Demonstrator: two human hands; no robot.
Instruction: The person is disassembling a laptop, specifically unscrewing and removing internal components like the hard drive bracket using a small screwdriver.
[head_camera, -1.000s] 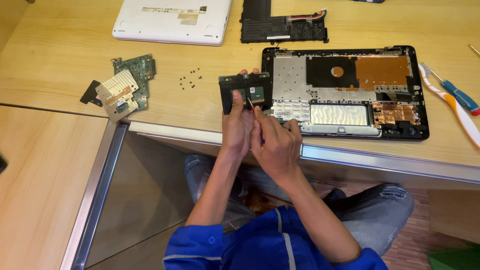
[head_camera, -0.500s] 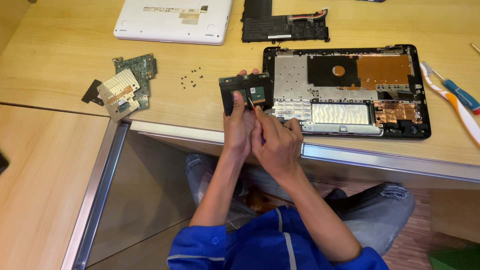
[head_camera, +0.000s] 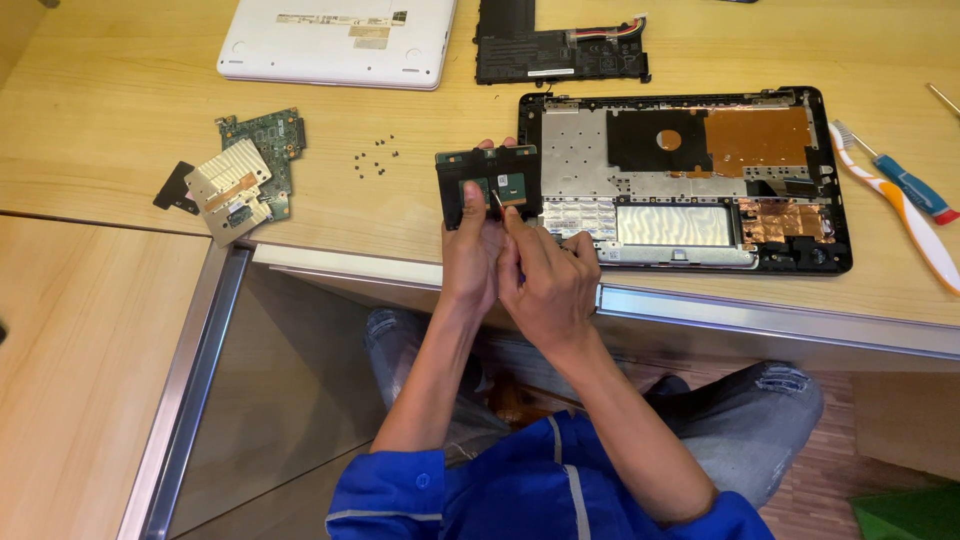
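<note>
- While the left hand (head_camera: 470, 250) grips the small black rectangular panel with a green circuit patch (head_camera: 489, 184) from below, thumb pressed on its face and fingertips showing past its top edge, the panel stands tilted up just above the wooden desk's (head_camera: 120, 100) front edge.
- Panel sits immediately left of the opened black laptop base with silver and copper shielding (head_camera: 690, 180), near or touching its left edge; cannot tell which.
- Right hand (head_camera: 545, 285) is closed in a pinch around a thin metal-tipped tool (head_camera: 497, 203); tip rests on the panel's face beside the green patch. Tool's handle is hidden in the fist.
- Both hands touch each other just below the panel.
- Left of the panel: a scatter of small dark screws (head_camera: 376, 155) on the desk, well apart from the hands.
- Further left: green circuit board with a pale gold finned heatsink (head_camera: 245, 175), lying flat, with a small black piece (head_camera: 172, 188) just beside it.
- Desk's far side: white laptop lid (head_camera: 335, 40) and a flat black battery pack with coloured wires (head_camera: 560, 50), side by side.
- Right of the laptop base: blue-handled screwdriver (head_camera: 912, 185) and a white-and-orange toothbrush (head_camera: 915, 230), lying close together.
- The person wears blue sleeves and grey jeans, seated at the desk.
</note>
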